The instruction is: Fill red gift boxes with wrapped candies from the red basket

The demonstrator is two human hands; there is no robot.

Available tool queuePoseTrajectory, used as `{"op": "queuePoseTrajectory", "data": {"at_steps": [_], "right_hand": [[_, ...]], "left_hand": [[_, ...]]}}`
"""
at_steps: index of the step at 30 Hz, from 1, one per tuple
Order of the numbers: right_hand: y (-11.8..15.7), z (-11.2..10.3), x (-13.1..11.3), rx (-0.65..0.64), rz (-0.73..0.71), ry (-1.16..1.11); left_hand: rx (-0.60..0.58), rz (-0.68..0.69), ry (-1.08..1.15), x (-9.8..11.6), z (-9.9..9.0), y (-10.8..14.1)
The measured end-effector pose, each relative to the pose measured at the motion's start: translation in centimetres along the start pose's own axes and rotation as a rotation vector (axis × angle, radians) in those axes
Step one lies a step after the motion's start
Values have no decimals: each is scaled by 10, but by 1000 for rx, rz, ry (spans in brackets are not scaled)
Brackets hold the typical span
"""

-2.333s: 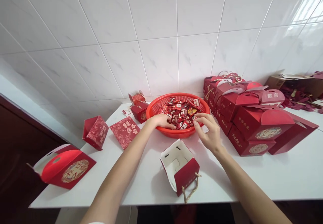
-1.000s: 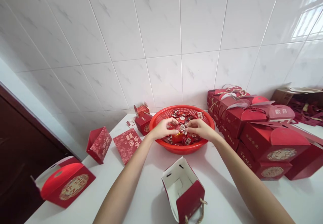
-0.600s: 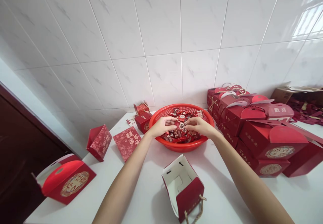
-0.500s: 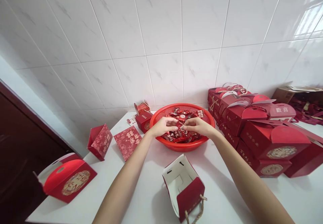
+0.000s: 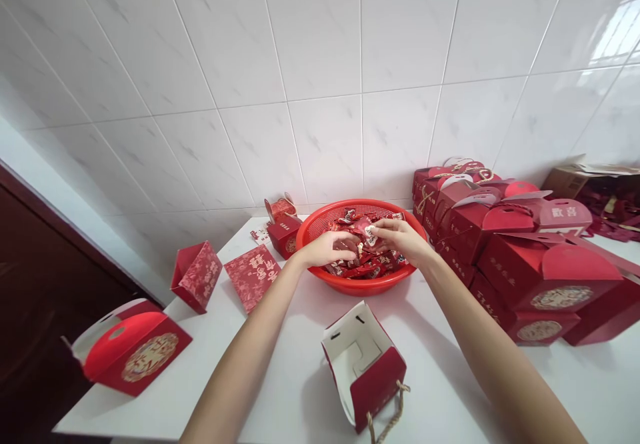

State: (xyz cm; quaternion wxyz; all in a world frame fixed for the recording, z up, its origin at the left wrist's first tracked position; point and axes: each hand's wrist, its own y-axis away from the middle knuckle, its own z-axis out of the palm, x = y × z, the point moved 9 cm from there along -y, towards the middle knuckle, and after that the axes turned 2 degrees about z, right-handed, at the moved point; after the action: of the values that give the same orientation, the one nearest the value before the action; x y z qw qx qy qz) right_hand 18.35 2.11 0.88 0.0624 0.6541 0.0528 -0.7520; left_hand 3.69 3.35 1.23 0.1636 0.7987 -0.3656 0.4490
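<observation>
A red plastic basket (image 5: 360, 289) holds a heap of red wrapped candies (image 5: 367, 271). Over its right side, my right hand (image 5: 403, 241) pinches a wrapped candy (image 5: 371, 234) with a pale patch between thumb and fingers. My left hand (image 5: 330, 249) reaches in at the left, curved above the heap, thumb and fingers apart with nothing visible between them. Between my forearms, in front of the basket, an open red gift box (image 5: 379, 391) with a white inside and a twisted rope handle (image 5: 395, 421) stands on the white table (image 5: 280, 391). Its visible inside holds no candy.
Stacked red gift boxes (image 5: 530, 271) crowd the right side. Left stand an open red box (image 5: 140, 357), a folded red box (image 5: 197, 277), a flat red patterned piece (image 5: 253, 277) and a small red box (image 5: 285, 234). A tiled wall (image 5: 325, 144) rises behind; a cardboard box (image 5: 570, 181) sits far right.
My hands have moved apart. The right one has lifted slightly up and right with the pinched candy, while the left has opened its fingers over the heap. The view has shifted slightly.
</observation>
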Motion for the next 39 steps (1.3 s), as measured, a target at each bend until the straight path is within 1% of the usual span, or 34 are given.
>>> {"op": "queuePoseTrajectory", "data": {"at_steps": [1,3,5,6,8,10,14,18,20,24,25,27,28,29,30,32,33,34,35,36,39], "right_hand": [[-1,-5,0,55,-3,-44],[-1,-12,0,123,-11,-101],[-2,-14,0,149,-15,-116],[-1,-14,0,153,-14,-117],[-1,-14,0,154,-9,-119],[0,-14,0,151,-3,-120],[1,-14,0,146,3,-117],[1,-15,-1,147,-1,-110],[1,-15,-1,150,-2,-108],[1,-18,-1,172,-13,-115],[1,-18,-1,178,-18,-118],[1,-18,-1,187,-25,-121],[1,-18,-2,189,-27,-121],[1,-18,-2,191,-30,-119],[1,-17,-2,191,-32,-116],[2,-17,-1,189,-36,-106],[2,-17,-1,188,-37,-99],[2,-17,-1,188,-39,-92],[2,-17,-1,188,-42,-85],[2,-17,-1,188,-44,-79],[2,-17,-2,190,-46,-62]], "left_hand": [[-74,-31,-53,-1,6,0],[-216,-96,-169,-2,18,0],[-334,-157,-283,-5,26,1],[-375,-183,-329,-6,28,1],[-418,-219,-396,-9,31,0],[-390,-227,-420,-11,30,-3],[-203,-210,-410,-14,19,-11],[13,-186,-376,-16,2,-15],[154,-169,-354,-15,-11,-15],[512,-169,-344,-14,-43,-7],[584,-172,-346,-12,-49,-3],[665,-162,-348,-8,-54,2],[649,-139,-344,-4,-51,2],[568,-105,-339,0,-43,-2],[410,-80,-339,2,-28,-8],[-26,-81,-357,-1,13,-16],[-225,-106,-370,-6,32,-15],[-367,-138,-381,-10,44,-12],[-438,-168,-389,-14,49,-10],[-462,-183,-390,-15,51,-10],[-480,-180,-380,-14,51,-11]]}}
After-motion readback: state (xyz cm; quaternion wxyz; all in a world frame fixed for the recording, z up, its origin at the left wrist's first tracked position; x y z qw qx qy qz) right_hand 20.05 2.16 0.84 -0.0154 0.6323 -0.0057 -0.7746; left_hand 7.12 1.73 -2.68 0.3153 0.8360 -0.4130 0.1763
